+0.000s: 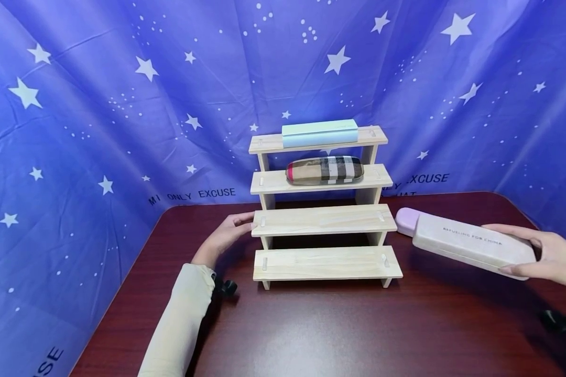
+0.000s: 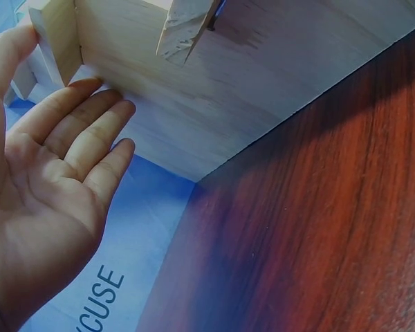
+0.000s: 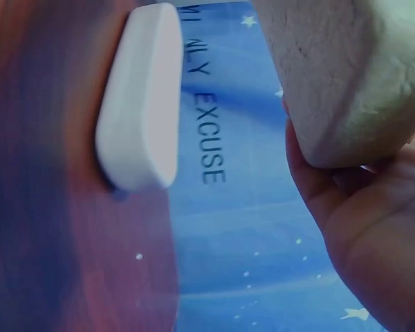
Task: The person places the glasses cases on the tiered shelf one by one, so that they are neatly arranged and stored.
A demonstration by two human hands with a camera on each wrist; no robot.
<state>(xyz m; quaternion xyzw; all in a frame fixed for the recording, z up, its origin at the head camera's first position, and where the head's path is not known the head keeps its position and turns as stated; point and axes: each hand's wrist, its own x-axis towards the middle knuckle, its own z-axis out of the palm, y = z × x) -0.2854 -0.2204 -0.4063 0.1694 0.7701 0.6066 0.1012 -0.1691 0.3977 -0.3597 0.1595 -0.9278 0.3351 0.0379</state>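
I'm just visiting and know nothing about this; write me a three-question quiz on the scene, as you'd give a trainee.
1. Which hand holds the off-white case?
2. True or false: on the wooden stand, the plaid case lies one shelf below the light-blue box.
3. Where does the lilac case rest? a) on the wooden stand b) on the table c) on the off-white case

Key: 1. The right hand. 2. True. 3. b

Shelf (image 1: 325, 220) between hands, left hand (image 1: 225, 235) at its left edge. Long case (image 1: 469, 245) in right hand (image 1: 554, 256); second case (image 1: 407, 220) on table (image 1: 311, 330), left of that hand. Right of left hand: box (image 1: 319, 134) on top tier (image 1: 373, 134), pouch (image 1: 325, 170) next below.
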